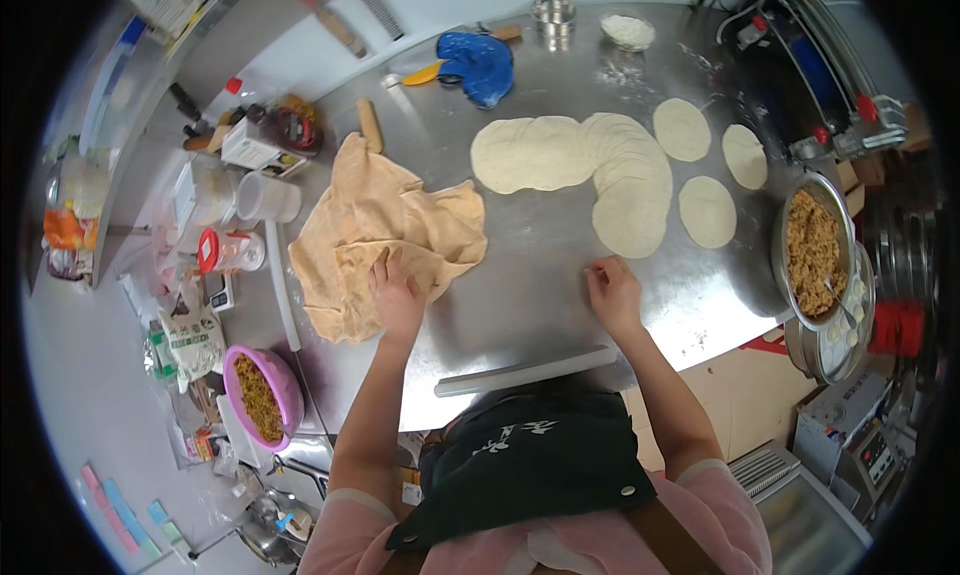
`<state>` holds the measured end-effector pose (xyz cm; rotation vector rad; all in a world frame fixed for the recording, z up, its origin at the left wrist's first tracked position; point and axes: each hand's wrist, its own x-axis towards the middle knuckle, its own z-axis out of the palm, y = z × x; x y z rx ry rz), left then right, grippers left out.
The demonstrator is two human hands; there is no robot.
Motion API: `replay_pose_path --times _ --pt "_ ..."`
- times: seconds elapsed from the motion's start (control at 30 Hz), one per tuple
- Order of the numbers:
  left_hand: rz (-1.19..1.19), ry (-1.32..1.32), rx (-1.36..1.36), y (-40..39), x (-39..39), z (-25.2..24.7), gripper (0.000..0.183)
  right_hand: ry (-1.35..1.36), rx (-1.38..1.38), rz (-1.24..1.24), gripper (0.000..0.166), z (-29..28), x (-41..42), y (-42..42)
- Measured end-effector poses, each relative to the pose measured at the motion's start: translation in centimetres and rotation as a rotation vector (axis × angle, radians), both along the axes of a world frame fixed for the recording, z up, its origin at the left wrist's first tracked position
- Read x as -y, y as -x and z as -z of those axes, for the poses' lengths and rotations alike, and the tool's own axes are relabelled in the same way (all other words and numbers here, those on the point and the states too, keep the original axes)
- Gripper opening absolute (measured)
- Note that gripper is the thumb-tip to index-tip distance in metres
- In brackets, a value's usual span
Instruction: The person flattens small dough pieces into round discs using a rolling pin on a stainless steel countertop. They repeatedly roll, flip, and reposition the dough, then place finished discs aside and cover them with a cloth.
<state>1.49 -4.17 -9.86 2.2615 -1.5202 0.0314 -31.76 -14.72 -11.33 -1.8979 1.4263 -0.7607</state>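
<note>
My left hand (396,294) rests on a crumpled tan cloth (442,226) spread on the left of the steel worktable (525,297). Its fingers and thumb are apart, and I see no fold pinched between them. Just below the near end of a curved row of overlapping round dough wrappers (634,200) is my right hand (615,294). Its fingers are curled in, with nothing visible in them. To the right of the row lie three single dough rounds, including a front one (707,212). A wooden rolling pin (369,125) sticks out behind the cloth.
A steel bowl of filling (814,252) with a spoon stands at right, by a dough-rolling machine (840,87). A pink bowl of filling (259,399) is at left. Pale rods lie along the front edge (525,371) and left (281,286). Flour bowl (628,31) stands behind.
</note>
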Motion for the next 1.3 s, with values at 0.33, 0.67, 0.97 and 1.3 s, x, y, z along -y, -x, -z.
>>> replay_pose_path --times 0.33,0.67,0.97,1.3 --pt "-0.29 -0.253 0.099 -8.6 -2.4 1.6 0.051 0.28 -0.201 -0.522 0.03 -1.1 -1.3 -14.4" --pt "-0.236 0.413 -0.229 -12.9 -6.4 -6.3 0.011 -0.02 0.097 -0.37 0.016 -6.7 0.3 -19.9" --pt "0.101 1.183 -0.167 -12.4 -5.0 -30.2 0.011 0.684 0.222 -0.341 0.023 -23.3 0.4 -18.3" --pt "0.155 1.122 -0.317 -14.1 2.7 -35.0 0.016 0.408 0.338 -0.018 0.024 -23.3 7.7 -8.3"
